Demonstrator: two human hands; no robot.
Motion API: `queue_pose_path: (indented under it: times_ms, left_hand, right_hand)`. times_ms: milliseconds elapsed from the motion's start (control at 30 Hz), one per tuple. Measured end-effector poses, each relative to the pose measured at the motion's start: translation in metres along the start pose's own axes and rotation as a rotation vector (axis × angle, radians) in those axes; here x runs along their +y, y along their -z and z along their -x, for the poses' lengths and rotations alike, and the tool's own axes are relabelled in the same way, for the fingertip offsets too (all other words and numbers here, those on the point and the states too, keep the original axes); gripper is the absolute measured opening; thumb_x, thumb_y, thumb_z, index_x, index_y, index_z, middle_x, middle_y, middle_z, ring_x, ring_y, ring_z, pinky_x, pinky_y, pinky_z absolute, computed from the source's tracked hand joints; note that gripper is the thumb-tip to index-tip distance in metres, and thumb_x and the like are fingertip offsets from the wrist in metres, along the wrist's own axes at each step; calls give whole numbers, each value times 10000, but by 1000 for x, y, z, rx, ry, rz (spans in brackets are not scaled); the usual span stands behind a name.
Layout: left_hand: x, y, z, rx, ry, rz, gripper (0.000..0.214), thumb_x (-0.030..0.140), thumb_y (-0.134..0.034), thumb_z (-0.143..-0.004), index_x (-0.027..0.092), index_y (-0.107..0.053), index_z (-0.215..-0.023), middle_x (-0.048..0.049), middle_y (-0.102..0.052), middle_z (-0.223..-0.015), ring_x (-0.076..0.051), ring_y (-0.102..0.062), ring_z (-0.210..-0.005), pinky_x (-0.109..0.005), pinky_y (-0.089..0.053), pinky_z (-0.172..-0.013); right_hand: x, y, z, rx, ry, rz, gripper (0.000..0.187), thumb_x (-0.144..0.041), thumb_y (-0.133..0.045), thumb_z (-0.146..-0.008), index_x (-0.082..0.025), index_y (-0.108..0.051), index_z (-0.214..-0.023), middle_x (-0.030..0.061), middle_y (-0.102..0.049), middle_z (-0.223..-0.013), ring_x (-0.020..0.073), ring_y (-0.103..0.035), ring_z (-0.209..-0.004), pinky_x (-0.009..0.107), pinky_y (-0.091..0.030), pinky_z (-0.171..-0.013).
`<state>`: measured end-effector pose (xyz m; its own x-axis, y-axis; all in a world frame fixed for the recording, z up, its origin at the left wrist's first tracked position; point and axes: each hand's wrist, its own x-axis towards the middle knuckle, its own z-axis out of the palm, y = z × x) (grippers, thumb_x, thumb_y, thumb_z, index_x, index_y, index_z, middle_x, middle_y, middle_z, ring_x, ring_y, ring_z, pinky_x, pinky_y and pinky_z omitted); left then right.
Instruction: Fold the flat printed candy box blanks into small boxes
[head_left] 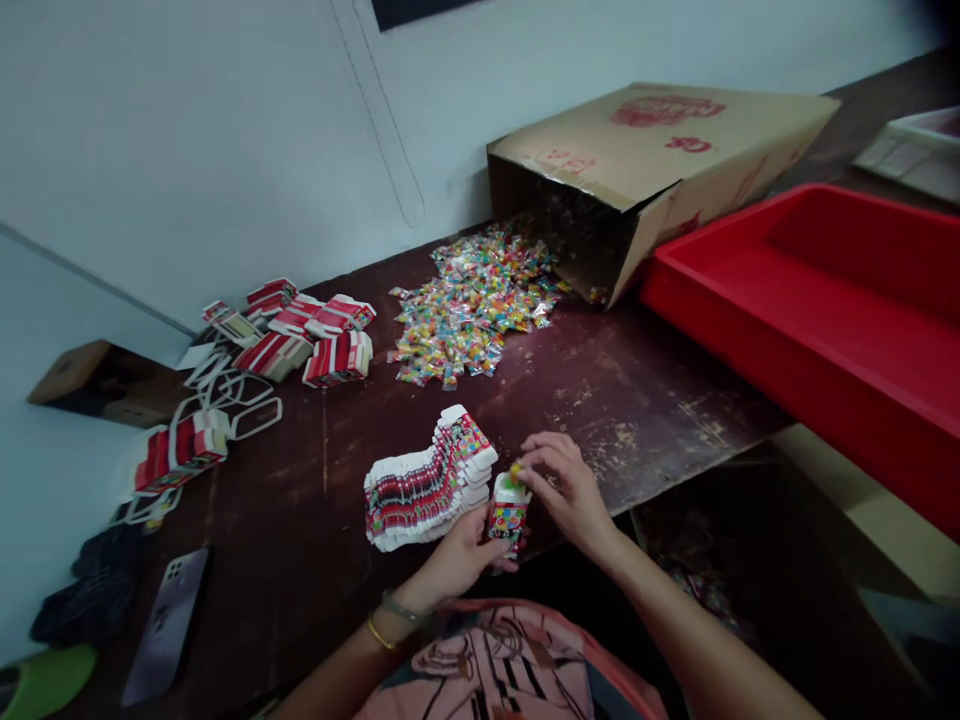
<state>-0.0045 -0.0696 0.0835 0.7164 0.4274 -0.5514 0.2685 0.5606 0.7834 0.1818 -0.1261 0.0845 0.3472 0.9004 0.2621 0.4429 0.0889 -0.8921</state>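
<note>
1. A small printed box [509, 520] is gripped by the left hand [461, 550], with its fingers and thumb wrapped about the lower part; the box is held roughly upright, its white mouth uppermost.
2. A small yellow-green packet [514, 476] is pinched between the fingertips of the right hand [568, 487], right at the mouth of that box.
3. Just beside the left hand, on its left, an overlapping stack of flat printed cartons [427, 490] is fanned out on the dark table [300, 520].
4. Beyond both hands, a pile of small clear packets [476, 305] with colourful contents is spread before a cardboard box [675, 130], which is laid on its side.
5. Well to the right of the right hand, a red tray [750, 330] is seen.
6. Farther left of the left hand, strapped red-and-white bundles [337, 358] are gathered, and a phone [166, 625] is laid nearer the table's left end.
</note>
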Motion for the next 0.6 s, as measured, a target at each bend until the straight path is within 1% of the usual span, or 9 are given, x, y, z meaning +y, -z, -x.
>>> queue_pose_path:
  times_ms: [67, 167, 233, 267, 333, 367, 433, 533, 600]
  left_hand:
    - [-1, -1, 3, 20, -25, 13, 489, 196, -686, -726, 187, -553, -1197, -67, -636, -1024, -204, -624, -898, -306, -573, -667]
    - [0, 0, 7, 64, -56, 18, 564, 219, -701, -723, 200, -514, -1254, -57, -618, -1012, -174, -609, -815, -283, -568, -608]
    - [-1, 1, 7, 72, -64, -5, 529, 317, -700, -754, 191, -532, -1239, -59, -626, -985, -169, -600, -783, -267, -550, -567]
    - [-1, 2, 7, 66, -61, 1, 501, 411, -660, -789, 175, -553, -1218, -67, -637, -955, -177, -602, -773, -268, -539, -551]
    - [-2, 3, 5, 53, -52, 48, 560, 594, -496, -848, 138, -597, -1155, -91, -660, -889, -196, -612, -752, -275, -512, -530]
    - [-2, 3, 3, 47, -46, 68, 606, 637, -431, -858, 125, -614, -1127, -101, -670, -863, -202, -618, -743, -275, -500, -525]
    - [-1, 4, 0, 34, -30, 63, 601, 632, -421, -862, 117, -634, -1086, -102, -682, -824, -203, -622, -727, -264, -482, -517]
    - [5, 5, -2, -14, 26, 25, 491, 541, -517, -838, 119, -649, -1053, -83, -686, -788, -193, -618, -719, -254, -486, -538]
    - [10, 5, -3, -46, 54, 56, 478, 525, -519, -824, 123, -647, -1048, -81, -682, -806, -193, -614, -733, -258, -492, -556]
  right_hand:
    - [0, -2, -7, -54, 51, 53, 147, -347, -592, -889, -237, -681, -847, 74, -624, -1096, 263, -492, -1122, 462, -343, -999]
    - [-6, -5, 0, -230, 108, 46, 203, -338, -539, -922, -247, -708, -852, 60, -577, -1242, 277, -407, -1251, 495, -268, -1067]
    - [-10, -7, 10, -271, 54, -47, 238, -347, -490, -944, -265, -714, -953, 55, -510, -1350, 278, -397, -1278, 498, -266, -1082]
    - [-11, -8, 15, -242, -27, -129, 246, -360, -481, -946, -274, -697, -1026, 62, -500, -1356, 266, -450, -1232, 477, -320, -1055]
    - [-11, -12, 24, -176, -281, -373, 280, -397, -517, -922, -274, -634, -1144, 77, -583, -1196, 206, -596, -965, 382, -478, -869]
    - [-10, -15, 29, -180, -420, -519, 305, -410, -564, -894, -263, -614, -1156, 59, -624, -1056, 165, -610, -799, 323, -507, -741]
    - [-7, -19, 35, -269, -646, -791, 339, -400, -687, -805, -235, -622, -1093, 2, -633, -832, 101, -551, -590, 235, -474, -571]
    - [-5, -17, 40, -381, -768, -1009, 400, -328, -809, -685, -199, -654, -1031, -5, -662, -835, 80, -573, -606, 205, -484, -587]
    - [-4, -11, 41, -386, -800, -1065, 417, -339, -797, -709, -185, -662, -1072, 9, -680, -829, 96, -620, -669, 228, -516, -677]
